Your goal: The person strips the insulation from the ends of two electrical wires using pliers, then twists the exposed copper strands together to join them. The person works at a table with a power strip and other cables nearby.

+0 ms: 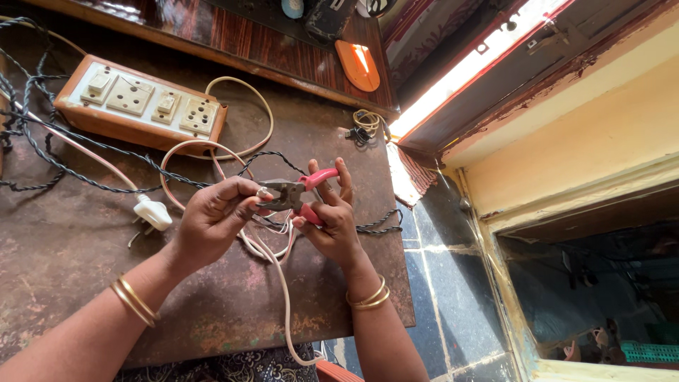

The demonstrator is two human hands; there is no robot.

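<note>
1. The right hand point(334, 216) is closed around the pink handles of the pliers point(297, 193), fingers wrapped tight.
2. The left hand point(216, 216) pinches the end of a white wire point(283, 283) at the plier nose, thumb and fingertips shut on it.
3. The wire meets the pliers above the middle of the table point(64, 247), then trails down towards 6 o'clock.
4. The plug point(152, 212) lies at 9 o'clock from the left hand.
5. The switchboard point(141, 106) sits at 11 o'clock, with a black cord point(71, 134) twisting past it.
</note>
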